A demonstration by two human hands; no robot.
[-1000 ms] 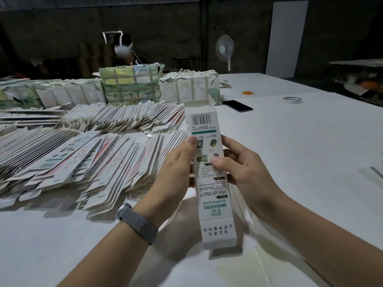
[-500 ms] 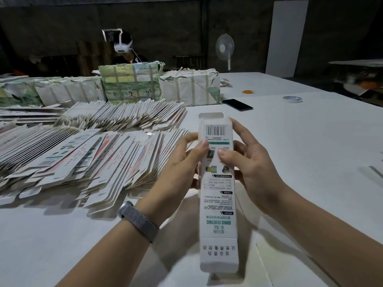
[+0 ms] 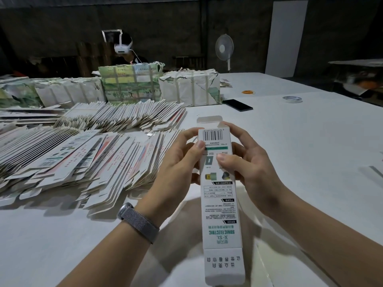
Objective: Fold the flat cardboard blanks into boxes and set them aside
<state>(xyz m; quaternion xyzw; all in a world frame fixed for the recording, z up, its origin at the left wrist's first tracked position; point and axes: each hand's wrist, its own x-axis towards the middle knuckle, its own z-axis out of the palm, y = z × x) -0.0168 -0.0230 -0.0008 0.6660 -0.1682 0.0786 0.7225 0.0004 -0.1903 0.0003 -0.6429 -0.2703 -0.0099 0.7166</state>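
A long white printed box [image 3: 219,204] is held lengthwise above the table, barcode end away from me. Its far end flap [image 3: 209,119] stands open. My left hand [image 3: 176,164] grips the box's left side, thumb on the printed face near the barcode. My right hand [image 3: 250,160] grips the right side, thumb on the face, fingers curled round the far end. Fanned rows of flat cardboard blanks [image 3: 83,162] lie to the left on the white table [image 3: 300,162].
Strapped bundles of blanks [image 3: 130,83] stand at the back, with another person behind them. A black phone [image 3: 237,105], a tape roll [image 3: 292,99] and an orange ring [image 3: 248,92] lie beyond. A fan [image 3: 224,47] stands by the far wall.
The box has slid toward me and a little to the right. Both hands have shifted up the box toward its barcode end.
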